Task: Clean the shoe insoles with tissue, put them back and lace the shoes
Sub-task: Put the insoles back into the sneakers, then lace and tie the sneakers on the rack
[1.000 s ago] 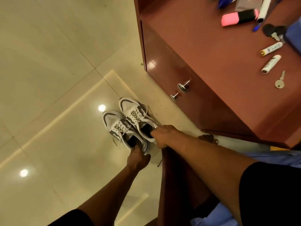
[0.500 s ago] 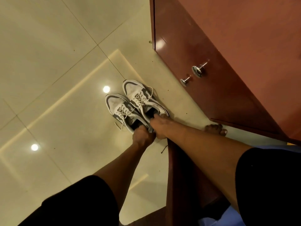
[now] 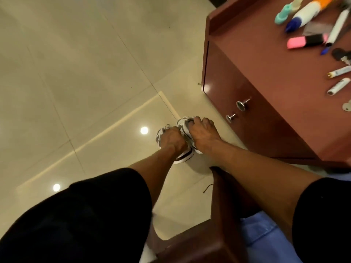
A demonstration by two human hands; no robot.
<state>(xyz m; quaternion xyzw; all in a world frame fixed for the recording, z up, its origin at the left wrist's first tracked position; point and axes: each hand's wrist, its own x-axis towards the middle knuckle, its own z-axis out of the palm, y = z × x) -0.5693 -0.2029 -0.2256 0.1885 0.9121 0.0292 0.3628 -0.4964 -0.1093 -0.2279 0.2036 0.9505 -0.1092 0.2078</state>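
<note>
I see both hands have now closed over the shoes: left hand (image 3: 171,138) grips the left shoe (image 3: 187,155), right hand (image 3: 202,133) the right shoe (image 3: 183,123), apparently lifting them off the floor (image 3: 76,73) for insole cleaning.

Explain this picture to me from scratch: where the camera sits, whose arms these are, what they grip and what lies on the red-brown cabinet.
There is no machine: a person wears a camera on the head, looking down past both arms. On the glossy beige tiled floor stands a pair of white and grey lace-up sneakers. The left hand grips the left sneaker; the right hand grips the right sneaker, fingers curled over its top. On the red-brown wooden cabinet lie a pink highlighter, pens, two white tubes and a key.
</note>
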